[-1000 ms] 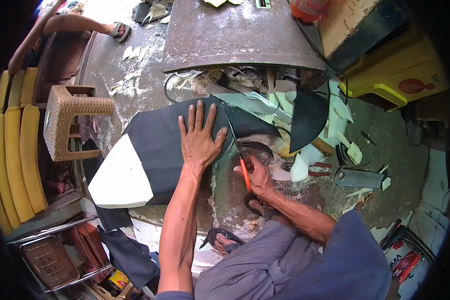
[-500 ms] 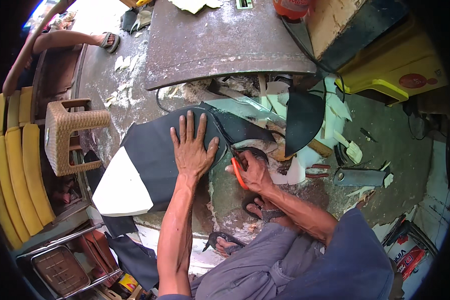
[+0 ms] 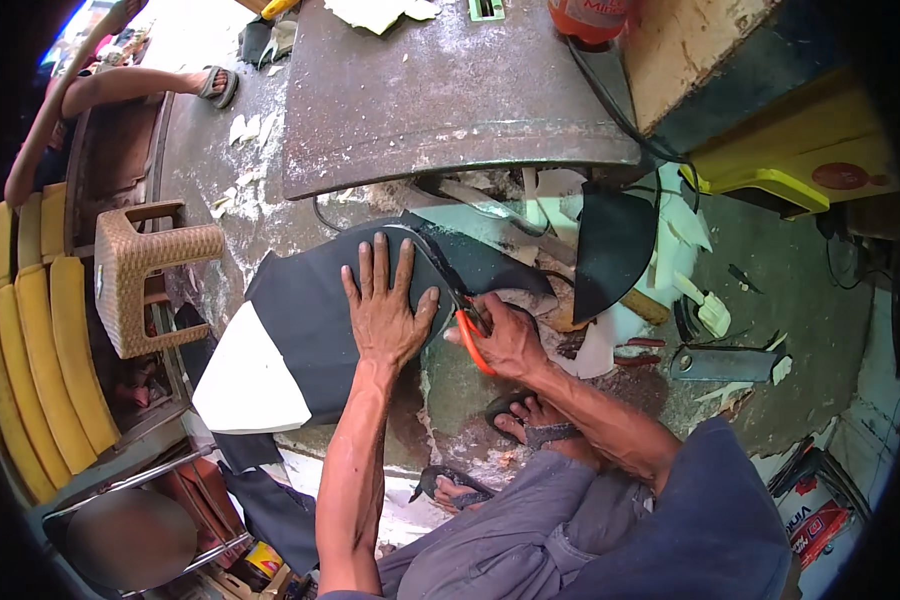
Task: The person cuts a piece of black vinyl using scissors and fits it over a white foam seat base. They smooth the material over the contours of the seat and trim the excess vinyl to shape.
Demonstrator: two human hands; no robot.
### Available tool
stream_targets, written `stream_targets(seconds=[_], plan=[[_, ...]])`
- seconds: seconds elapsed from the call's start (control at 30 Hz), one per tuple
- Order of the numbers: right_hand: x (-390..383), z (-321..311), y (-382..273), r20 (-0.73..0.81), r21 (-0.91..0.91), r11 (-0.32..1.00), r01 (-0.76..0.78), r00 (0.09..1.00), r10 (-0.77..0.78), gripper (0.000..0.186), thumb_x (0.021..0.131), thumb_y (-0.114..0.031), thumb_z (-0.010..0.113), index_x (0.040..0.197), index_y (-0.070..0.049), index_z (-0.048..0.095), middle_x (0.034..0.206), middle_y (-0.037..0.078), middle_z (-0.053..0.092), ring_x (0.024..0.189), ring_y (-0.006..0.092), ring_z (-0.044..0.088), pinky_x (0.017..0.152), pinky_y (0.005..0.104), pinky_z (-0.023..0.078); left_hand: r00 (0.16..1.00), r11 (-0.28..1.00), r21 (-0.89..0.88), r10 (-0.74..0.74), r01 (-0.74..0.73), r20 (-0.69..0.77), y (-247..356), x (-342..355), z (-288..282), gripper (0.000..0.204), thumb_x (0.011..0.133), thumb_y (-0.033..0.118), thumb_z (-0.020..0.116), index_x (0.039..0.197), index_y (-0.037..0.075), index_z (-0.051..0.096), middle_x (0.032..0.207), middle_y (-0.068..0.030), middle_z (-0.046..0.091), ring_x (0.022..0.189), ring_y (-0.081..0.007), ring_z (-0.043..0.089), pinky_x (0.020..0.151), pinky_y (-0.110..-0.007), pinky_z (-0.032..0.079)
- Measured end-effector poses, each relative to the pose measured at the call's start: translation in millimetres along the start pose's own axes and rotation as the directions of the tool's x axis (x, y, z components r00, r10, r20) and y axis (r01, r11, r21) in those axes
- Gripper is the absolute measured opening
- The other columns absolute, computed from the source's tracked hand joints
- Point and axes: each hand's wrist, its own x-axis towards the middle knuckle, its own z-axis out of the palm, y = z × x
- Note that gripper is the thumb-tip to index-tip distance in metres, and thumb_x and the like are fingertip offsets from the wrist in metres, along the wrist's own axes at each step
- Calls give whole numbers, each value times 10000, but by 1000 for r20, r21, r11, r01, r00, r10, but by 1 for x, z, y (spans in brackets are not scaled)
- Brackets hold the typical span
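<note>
My left hand (image 3: pixel 386 318) lies flat, fingers spread, on a large black sheet (image 3: pixel 301 284). A white angular piece (image 3: pixel 249 374) lies over the sheet's left part. My right hand (image 3: pixel 505 340) grips orange-handled scissors (image 3: pixel 471 337) at the sheet's right side, the blades along a curved edge or slit that runs up past my left fingertips. Another black piece with a rounded edge (image 3: pixel 612 255) lies to the right, among white scraps and offcuts.
A dark worn board (image 3: pixel 450 110) with an orange bottle (image 3: pixel 585 18) spans the top. A woven stool (image 3: pixel 120 285) and yellow pads (image 3: pixel 75 360) stand left. Another person's leg (image 3: pixel 130 85) is at upper left. Pliers, a flat metal tool (image 3: pixel 720 365) and a yellow plastic item (image 3: pixel 795 160) lie right.
My right hand and the scissors have moved up along the sheet relative to my left hand, which stays flat. The whole view has shifted slightly.
</note>
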Motion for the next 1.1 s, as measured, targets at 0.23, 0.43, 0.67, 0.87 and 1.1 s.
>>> stream_targets(seconds=[0.23,0.43,0.67,0.87,1.1], plan=[[1,-5,9,25,60,998,9,1000,-11,601,804,-540,833,1059,-47,602,731,69,584,653,211,567,635,382,479,1000,1000,-6,-3,3,11,1,0,-2,737,969,513,544,1598,168,374,1697,-149,221,1580,-350,138,1250,-594,69],[19,2,-6,-106,-35,994,107,988,-111,632,804,-548,834,1068,-28,592,744,91,598,670,226,582,650,393,485,1000,1000,-14,-7,7,10,-2,1,2,755,953,566,549,1599,215,382,1701,-138,216,1584,-343,125,1250,-597,55],[31,-21,-1,114,-25,1000,18,993,-15,793,771,-701,778,1072,9,591,843,198,666,835,356,695,745,449,528,1000,1000,-7,5,-5,16,0,0,-2,755,966,537,539,1604,173,367,1702,-150,207,1583,-352,125,1253,-583,54],[38,-30,-17,133,-3,1000,1,991,-1,784,768,-714,774,1047,-3,601,834,147,659,773,262,653,710,399,512,1000,1000,-15,3,-2,28,0,0,-1,757,970,549,524,1607,174,360,1702,-151,205,1582,-354,127,1253,-584,53],[57,-40,-21,175,-31,999,12,985,-6,717,782,-668,798,1049,-23,634,810,44,608,754,158,570,690,353,486,1000,1000,-24,1,-1,28,-1,0,-2,756,968,560,519,1607,189,361,1700,-155,208,1579,-364,134,1251,-590,60]])
